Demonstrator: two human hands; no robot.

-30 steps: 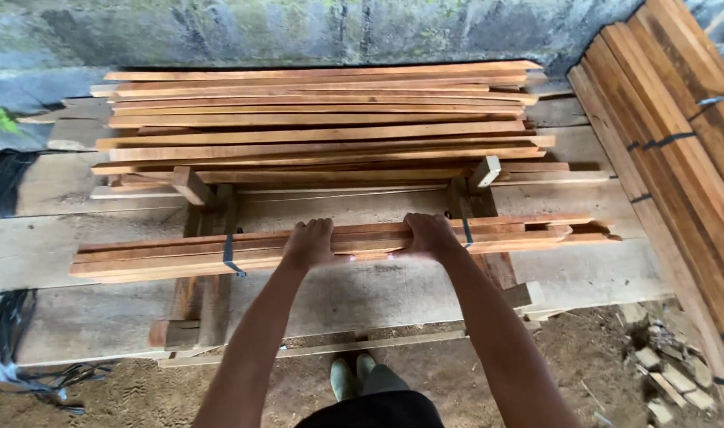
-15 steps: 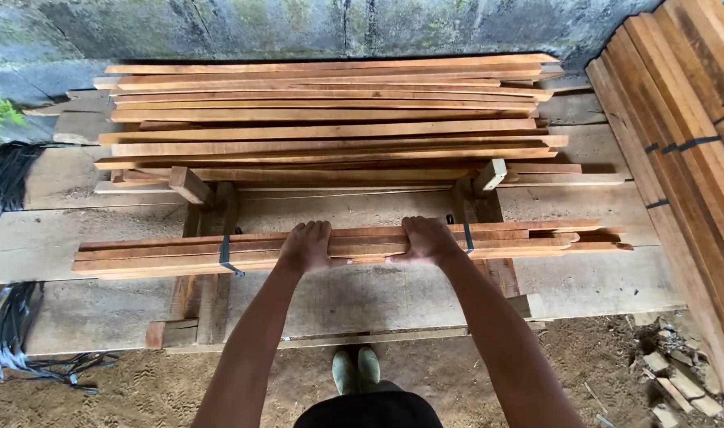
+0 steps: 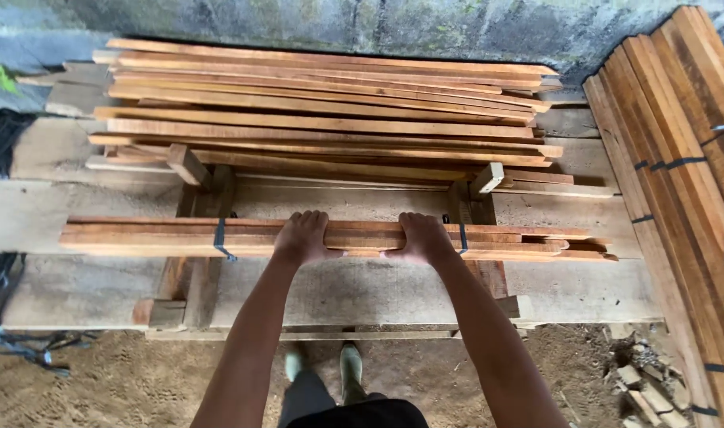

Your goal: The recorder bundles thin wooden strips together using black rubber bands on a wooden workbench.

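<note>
On the near part of the tabletop [image 3: 362,289], a bundle [image 3: 140,236] of long reddish slats is laid crosswise, bound by two dark straps [image 3: 220,238], one toward each end. The bundle is gripped from above near its middle: the left hand [image 3: 302,236] is curled over its top, fingers wrapped onto the far edge, and the right hand [image 3: 424,238] is closed over it in the same way, just beside the other. Between the two hands a short stretch of slat is left bare.

The tabletop is made of broad, pale, weathered planks and is carried on rough wooden supports [image 3: 195,269], seen under the bundle at left and right. Behind the bundle, a strip of bare plank is left, and beyond it a loose stack of slats [image 3: 322,111] is piled, unbound and unevenly aligned, resting on two short cross blocks [image 3: 186,165]. At the right, more strapped bundles [image 3: 679,158] are leaned or stacked at an angle, running toward the camera.

A grey, stained concrete wall [image 3: 338,24] is seen at the back. The floor [image 3: 100,380] below is sandy earth, with small wood offcuts [image 3: 643,380] scattered at the lower right. Black strapping or cord [image 3: 1,150] is heaped at the far left. Two pale green boots [image 3: 350,368] are visible on the ground under the tabletop edge.
</note>
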